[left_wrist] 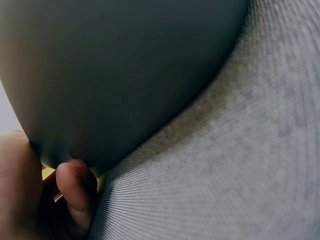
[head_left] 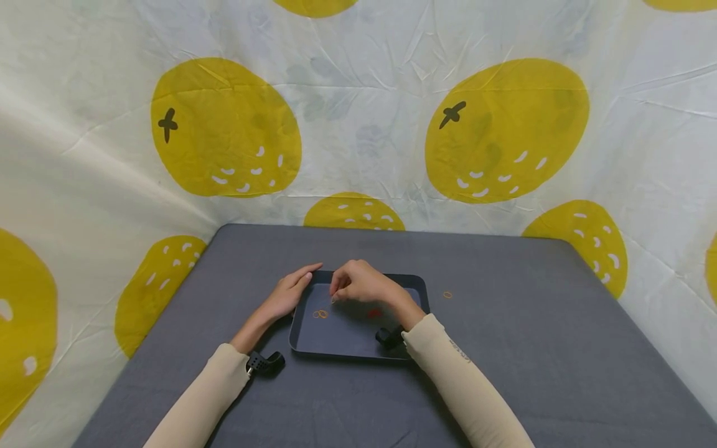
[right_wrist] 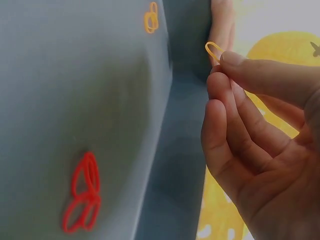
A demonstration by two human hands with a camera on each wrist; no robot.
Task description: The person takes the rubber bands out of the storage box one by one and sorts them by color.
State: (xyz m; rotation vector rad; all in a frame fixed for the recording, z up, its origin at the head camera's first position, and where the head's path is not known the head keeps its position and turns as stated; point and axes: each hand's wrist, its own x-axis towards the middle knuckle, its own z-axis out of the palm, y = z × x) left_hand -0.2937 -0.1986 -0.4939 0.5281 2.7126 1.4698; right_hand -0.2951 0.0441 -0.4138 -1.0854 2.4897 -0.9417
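A dark shallow tray (head_left: 336, 341) lies on the table. My left hand (head_left: 284, 295) holds it at its far left corner; in the left wrist view bent fingers (left_wrist: 75, 187) touch the tray's outer wall. Over the tray's left half, my right hand (head_left: 361, 283) pinches a yellow rubber band (right_wrist: 214, 45) between thumb and fingertips, its loop sticking out. Orange-yellow rubber bands (right_wrist: 151, 22) lie on the tray floor near the left side. Red rubber bands (right_wrist: 91, 175) sit in a small cluster near the tray's middle, below my right wrist.
One orange rubber band (head_left: 447, 295) lies on the grey cloth-covered table (head_left: 504, 336), to the right of the tray. A white curtain (head_left: 364, 143) with large yellow fruit prints hangs behind the table and along its sides.
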